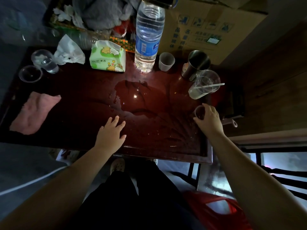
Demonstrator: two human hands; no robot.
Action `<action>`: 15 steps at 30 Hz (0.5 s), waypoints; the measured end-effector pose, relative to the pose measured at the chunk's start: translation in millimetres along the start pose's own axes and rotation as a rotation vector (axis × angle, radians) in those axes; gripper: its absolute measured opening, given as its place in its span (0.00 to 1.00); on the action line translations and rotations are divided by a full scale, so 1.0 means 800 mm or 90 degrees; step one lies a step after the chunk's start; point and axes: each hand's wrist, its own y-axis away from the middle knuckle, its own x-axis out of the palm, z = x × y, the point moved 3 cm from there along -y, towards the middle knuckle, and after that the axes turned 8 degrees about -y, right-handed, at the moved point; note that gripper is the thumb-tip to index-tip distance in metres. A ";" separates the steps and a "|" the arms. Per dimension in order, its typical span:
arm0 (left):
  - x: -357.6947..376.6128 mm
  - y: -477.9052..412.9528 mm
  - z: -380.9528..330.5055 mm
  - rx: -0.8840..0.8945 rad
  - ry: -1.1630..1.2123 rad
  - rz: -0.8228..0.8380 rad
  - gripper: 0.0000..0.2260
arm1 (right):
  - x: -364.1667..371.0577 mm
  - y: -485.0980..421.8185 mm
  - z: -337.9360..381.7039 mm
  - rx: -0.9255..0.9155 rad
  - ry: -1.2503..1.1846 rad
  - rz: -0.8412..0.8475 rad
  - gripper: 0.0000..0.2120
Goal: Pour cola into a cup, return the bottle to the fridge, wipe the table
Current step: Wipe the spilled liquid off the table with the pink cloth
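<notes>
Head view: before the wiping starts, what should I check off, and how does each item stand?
1. Puddle on the table: unwiped, not ok.
2. Pink cloth: lies at the table's left, untouched, ok.
3. Left hand: open, holds nothing, free to fetch the cloth, ok.
4. Right hand: grips the clear cup beside the puddle, ok.
5. Cola in that cup: cannot tell.
6. Cola bottle back in the fridge: neither in view, cannot tell.

right grip point(210, 118) round cup point(199, 112), left grip point(111, 132) spread over table point(74, 103), puddle point(137, 97) mid-table (pink cloth point(34, 112) far left)
</notes>
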 end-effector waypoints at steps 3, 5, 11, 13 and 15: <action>0.000 0.001 0.000 0.002 -0.007 -0.002 0.27 | 0.001 0.004 0.002 -0.013 0.023 -0.003 0.37; 0.001 0.001 0.000 0.005 -0.011 0.000 0.27 | 0.000 0.011 0.014 -0.072 0.048 -0.048 0.36; 0.001 0.004 0.001 0.018 -0.010 0.013 0.28 | 0.054 0.073 0.102 -0.283 -0.019 0.006 0.27; 0.003 0.007 0.002 0.024 -0.031 0.031 0.29 | 0.092 0.099 0.130 -0.340 0.002 0.088 0.27; 0.007 0.014 0.004 0.027 -0.062 0.043 0.29 | 0.130 0.121 0.154 -0.369 0.021 0.160 0.28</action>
